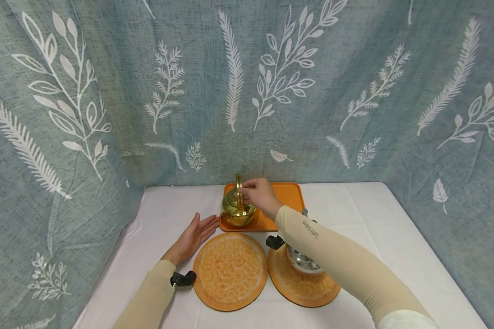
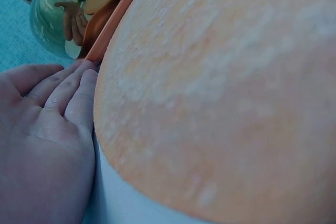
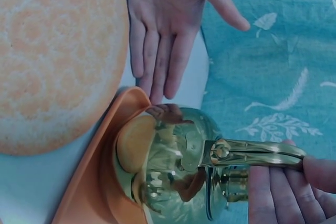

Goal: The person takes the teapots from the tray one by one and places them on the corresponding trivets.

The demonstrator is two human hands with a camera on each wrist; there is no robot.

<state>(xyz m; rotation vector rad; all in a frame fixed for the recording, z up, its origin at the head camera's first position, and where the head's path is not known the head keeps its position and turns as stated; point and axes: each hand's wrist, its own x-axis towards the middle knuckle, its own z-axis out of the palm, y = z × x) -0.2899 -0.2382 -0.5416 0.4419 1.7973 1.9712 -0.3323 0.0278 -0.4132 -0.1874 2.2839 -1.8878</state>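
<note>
A shiny gold kettle (image 1: 239, 215) stands at the left end of an orange tray (image 1: 289, 196). My right hand (image 1: 260, 195) grips its upright handle (image 3: 257, 153), fingers curled round it from the right. In the right wrist view the kettle's polished side (image 3: 176, 156) mirrors the surroundings. My left hand (image 1: 195, 235) lies palm up with straight fingers beside the tray's front left corner, its fingertips right at the tray edge. The left wrist view shows that palm (image 2: 50, 129) next to a round orange mat (image 2: 220, 77).
Two round orange mats lie in front of the tray, the left mat (image 1: 230, 272) bare and the right mat (image 1: 304, 292) under a silver metal pot (image 1: 304, 261). My right forearm partly hides the pot. A patterned blue-green curtain (image 1: 206, 91) closes off the table's back and sides.
</note>
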